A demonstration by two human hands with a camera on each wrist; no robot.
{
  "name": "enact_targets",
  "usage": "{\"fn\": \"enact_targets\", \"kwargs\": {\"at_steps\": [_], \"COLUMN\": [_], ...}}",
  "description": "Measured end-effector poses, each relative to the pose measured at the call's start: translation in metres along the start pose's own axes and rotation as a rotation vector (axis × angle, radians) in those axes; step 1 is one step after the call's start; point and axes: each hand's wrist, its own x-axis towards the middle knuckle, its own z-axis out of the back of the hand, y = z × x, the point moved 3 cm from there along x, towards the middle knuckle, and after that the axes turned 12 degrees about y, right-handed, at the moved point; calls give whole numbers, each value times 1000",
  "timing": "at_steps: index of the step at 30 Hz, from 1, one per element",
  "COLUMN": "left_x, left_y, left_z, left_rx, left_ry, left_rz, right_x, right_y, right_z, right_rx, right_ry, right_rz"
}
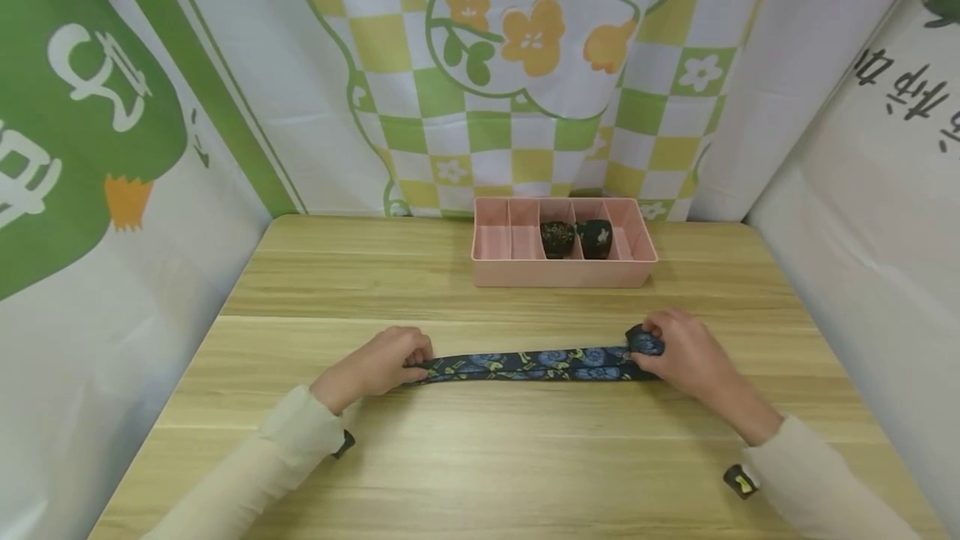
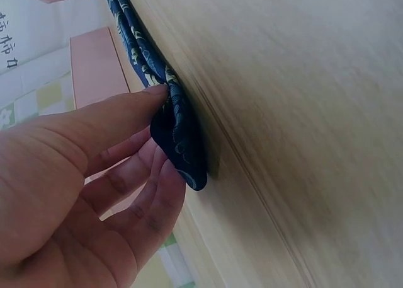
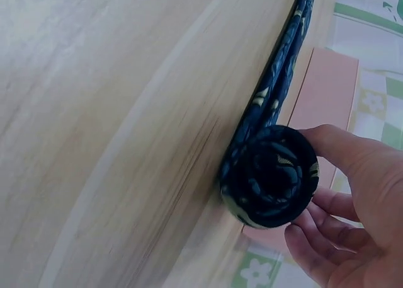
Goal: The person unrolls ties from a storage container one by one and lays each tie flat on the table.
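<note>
A dark blue necktie (image 1: 525,366) with blue and yellow-green motifs stretches sideways across the wooden table, folded along its length. At its left end, my left hand (image 1: 384,361) pinches the fabric between thumb and fingers; the left wrist view shows the folded end (image 2: 182,143) curving there. My right hand (image 1: 693,361) grips the coiled right end of the tie. In the right wrist view this roll (image 3: 272,174) stands on its edge, its spiral facing the camera, with thumb and fingers around its side.
A pink divided box (image 1: 562,274) stands at the table's back edge, beyond the tie. Two dark patterned rolls, one brown-flecked (image 1: 557,239) and one darker (image 1: 596,238), sit in separate compartments. Printed curtains (image 1: 510,132) enclose the back and sides of the table (image 1: 525,465).
</note>
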Motion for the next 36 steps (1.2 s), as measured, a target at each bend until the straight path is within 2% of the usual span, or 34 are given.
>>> {"fn": "enact_targets", "kwargs": {"at_steps": [5,11,20,25,31,36], "left_x": [-4,-6,-6,-7,-11,-15], "left_y": [6,8,5,5,6,10], "left_z": [0,1,3,2,3,4], "left_rx": [5,10,16,8,0,-11], "left_ry": [-9,-9,4,5,-5,-3], "left_rz": [-4,-4,7,5,5,19], "right_x": [-3,-6,4,7,3,-3], "right_y": [-9,-14,5,9,2,-9], "right_z": [3,6,12,6,3,7], "right_rx": [48,81,39,1,-10,36], "right_ry": [43,58,44,34,-6,21], "right_rz": [-53,-69,-32,-1,-7,-62]}}
